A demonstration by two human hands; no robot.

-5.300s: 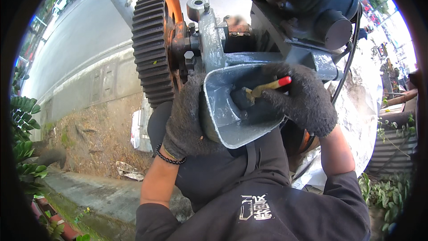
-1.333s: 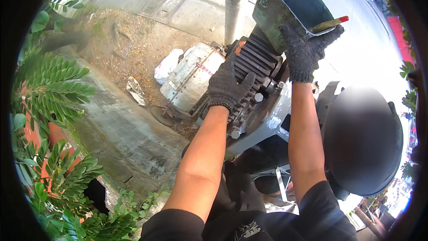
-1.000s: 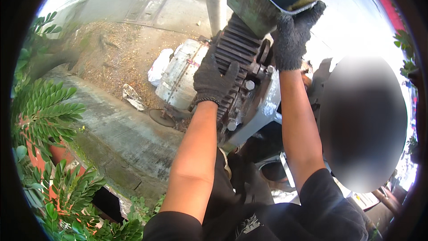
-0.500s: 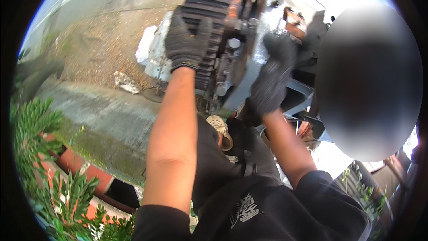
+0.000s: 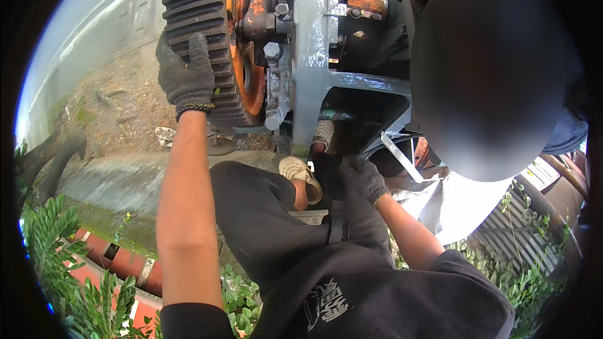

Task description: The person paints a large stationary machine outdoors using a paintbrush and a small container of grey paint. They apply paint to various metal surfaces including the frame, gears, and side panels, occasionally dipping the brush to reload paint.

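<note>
Overgrown kerbside, left hand (image 5: pixel 184 75) on gear (image 5: pixel 201 37), top cropped

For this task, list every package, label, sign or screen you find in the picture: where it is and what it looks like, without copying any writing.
No packages, signs or screens are in view.
Printed emblem: on the person's black top at the lower middle, a small white outline design.

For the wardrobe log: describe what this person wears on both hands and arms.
Left hand and right hand each wear a dark grey knitted work glove. A dark beaded bracelet circles the left wrist. Both forearms are bare below short black sleeves.
</note>
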